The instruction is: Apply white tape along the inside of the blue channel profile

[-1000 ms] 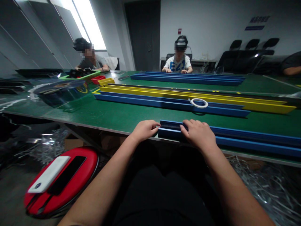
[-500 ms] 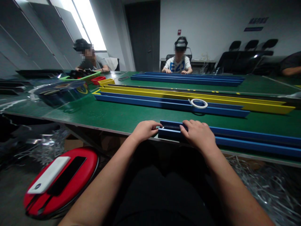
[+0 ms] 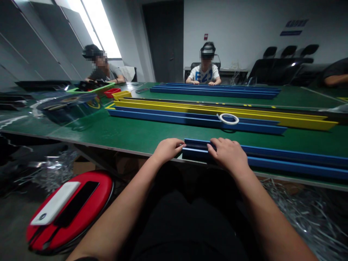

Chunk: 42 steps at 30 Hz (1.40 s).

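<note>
A long blue U-shaped channel [image 3: 285, 165] lies along the near edge of the table, running off to the right. My right hand [image 3: 228, 154] grips it a short way in from its left end, the thumb at the channel's groove and the fingers over its far wall. At that left end, my left hand [image 3: 169, 148] is closed in a pinch, thumb and forefinger together right beside the opening. Whatever lies between those fingertips is too small to make out. Farther back, a white tape roll [image 3: 229, 119] rests on another blue channel [image 3: 163, 118].
Behind are yellow channels [image 3: 293, 121] and more blue channels [image 3: 217, 91] on the green table [image 3: 130, 137]. Red and yellow bins [image 3: 122, 95] and a clear plastic bundle [image 3: 67, 107] stand left. A red stool [image 3: 95, 203] holds a power bank and phone. Co-workers sit around.
A small white bit seen at my left fingertips half a second ago no longer shows. Both hands stay at the same spots on the channel; the view has shifted slightly.
</note>
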### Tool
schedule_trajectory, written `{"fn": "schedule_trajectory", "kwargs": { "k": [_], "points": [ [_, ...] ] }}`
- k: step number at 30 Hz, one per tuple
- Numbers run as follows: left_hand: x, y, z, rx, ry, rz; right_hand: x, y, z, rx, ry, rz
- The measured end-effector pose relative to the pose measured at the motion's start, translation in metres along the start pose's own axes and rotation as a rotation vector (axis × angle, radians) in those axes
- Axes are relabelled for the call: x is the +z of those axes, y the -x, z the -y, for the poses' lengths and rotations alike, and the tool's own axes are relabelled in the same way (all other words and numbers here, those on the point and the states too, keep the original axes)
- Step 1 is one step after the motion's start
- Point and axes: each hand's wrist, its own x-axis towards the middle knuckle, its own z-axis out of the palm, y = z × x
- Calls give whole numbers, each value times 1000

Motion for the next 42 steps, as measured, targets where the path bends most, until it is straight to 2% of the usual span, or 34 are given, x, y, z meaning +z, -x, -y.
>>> {"fn": "schedule_trajectory", "kwargs": {
  "k": [10,15,23,42],
  "points": [
    [11,-4,-2,-161,246,-88,2,1,0,0,8,-18],
    [14,-4,-1,-232,234,-68,1,1,0,5,9,-12],
    [13,-1,1,-180,297,-48,1,1,0,8,6,-1],
    [15,-9,10,-179,592,-5,-1,1,1,4,17,-3]
  ]
}}
